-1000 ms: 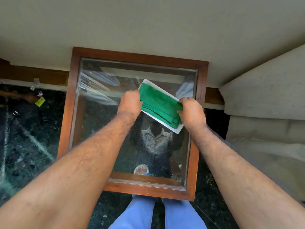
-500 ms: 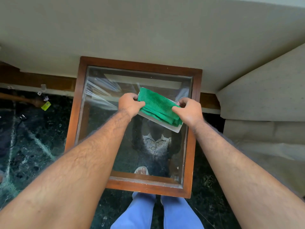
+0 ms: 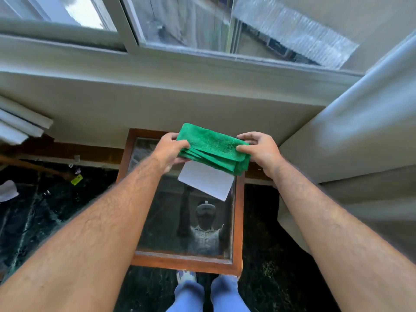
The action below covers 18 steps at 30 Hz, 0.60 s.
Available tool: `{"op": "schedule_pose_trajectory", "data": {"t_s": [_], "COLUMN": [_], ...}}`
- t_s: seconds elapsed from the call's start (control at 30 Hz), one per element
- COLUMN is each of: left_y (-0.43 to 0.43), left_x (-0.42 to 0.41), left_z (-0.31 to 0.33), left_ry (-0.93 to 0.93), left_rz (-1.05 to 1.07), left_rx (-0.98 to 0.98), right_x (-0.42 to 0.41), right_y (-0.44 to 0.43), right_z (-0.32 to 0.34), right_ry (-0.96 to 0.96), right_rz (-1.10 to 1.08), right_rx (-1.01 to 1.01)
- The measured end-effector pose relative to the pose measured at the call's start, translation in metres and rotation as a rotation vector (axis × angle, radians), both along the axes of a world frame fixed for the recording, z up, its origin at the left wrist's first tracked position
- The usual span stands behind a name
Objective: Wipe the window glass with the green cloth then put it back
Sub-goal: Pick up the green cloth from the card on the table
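Observation:
The folded green cloth (image 3: 213, 148) is held in the air between both hands, above a glass-topped wooden table (image 3: 238, 221). My left hand (image 3: 168, 152) grips its left end and my right hand (image 3: 258, 149) pinches its right end. A white sheet (image 3: 206, 182) lies on the table glass just below the cloth. The window glass (image 3: 202, 25) with its pale frame runs across the top of the view, above a wide sill (image 3: 157, 86).
A light curtain or cushioned surface (image 3: 360, 131) fills the right side. The floor (image 3: 45, 210) is dark green marble, with small scraps and a yellow tag (image 3: 76, 179) at the left. My feet (image 3: 202, 291) stand at the table's near edge.
Both hands lifted the green cloth off the white sheet on the table glass. The view tilted upward, bringing the window into sight.

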<state>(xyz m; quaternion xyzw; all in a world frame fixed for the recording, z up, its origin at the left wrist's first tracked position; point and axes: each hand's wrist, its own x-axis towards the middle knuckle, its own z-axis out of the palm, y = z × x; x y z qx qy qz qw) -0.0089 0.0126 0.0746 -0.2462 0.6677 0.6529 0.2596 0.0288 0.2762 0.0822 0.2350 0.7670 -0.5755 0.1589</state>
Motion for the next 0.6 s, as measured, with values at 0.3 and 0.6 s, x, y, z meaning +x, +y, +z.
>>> {"op": "schedule_pose_trajectory", "data": {"t_s": [0.3, 0.6], "left_y": [0.015, 0.003], "left_x": [-0.032, -0.055], "left_z": [0.168, 0.325], "left_ry": [0.172, 0.451], "left_rz": [-0.140, -0.191], "left_rx": [0.076, 0.045], "right_x": [-0.018, -0.032], "right_y": [0.017, 0.020], "right_z": [0.176, 0.328], "right_ry": [0.219, 0.375], "right_rz": [0.058, 0.213], "right_rx": [0.029, 0.445]}}
